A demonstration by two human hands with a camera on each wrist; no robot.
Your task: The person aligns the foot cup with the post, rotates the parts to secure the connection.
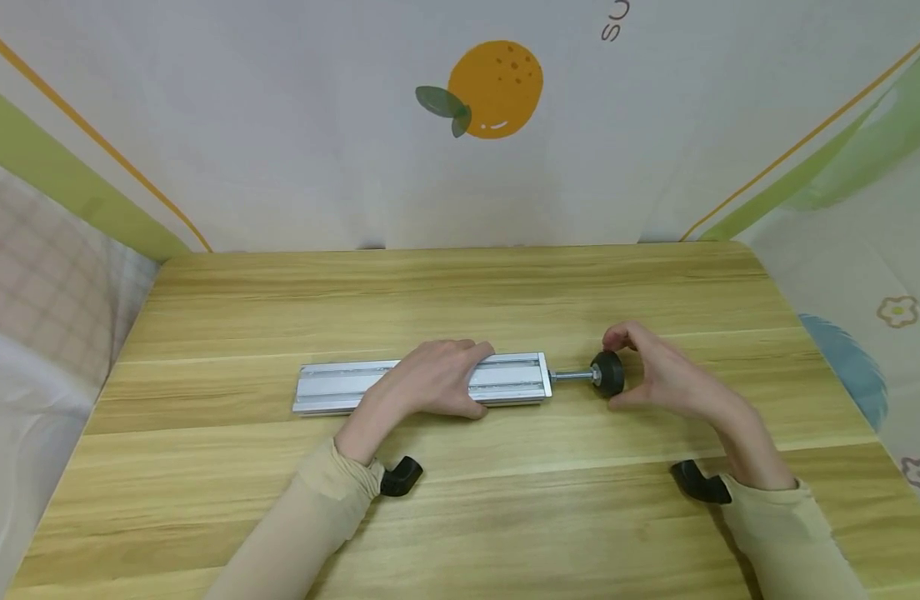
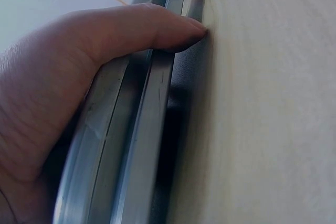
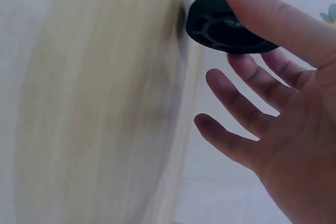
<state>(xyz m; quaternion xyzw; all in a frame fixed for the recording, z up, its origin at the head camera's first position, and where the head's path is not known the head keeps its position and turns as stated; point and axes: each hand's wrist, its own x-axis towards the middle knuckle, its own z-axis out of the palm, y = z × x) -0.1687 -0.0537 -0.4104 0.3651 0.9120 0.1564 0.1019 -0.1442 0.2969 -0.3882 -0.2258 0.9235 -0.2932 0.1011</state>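
Observation:
A silver aluminium profile (image 1: 508, 377) lies lengthwise on the wooden table, grooves along its top. My left hand (image 1: 439, 379) grips it across the middle from above; in the left wrist view the thumb (image 2: 152, 27) reaches down over its near side. From the profile's right end sticks out a threaded rod (image 1: 573, 376) with a nut, carrying a round black levelling foot (image 1: 608, 373). My right hand (image 1: 666, 375) holds this foot at its rim between thumb and fingers. The right wrist view shows the foot's ribbed, hollow underside, with the other fingers spread behind it.
The wooden table (image 1: 505, 517) has a printed cloth (image 1: 295, 142) hanging behind it and more cloth at both sides. A black curved piece (image 1: 402, 477) sticks out at the left cuff, another black curved piece (image 1: 700, 483) at the right cuff.

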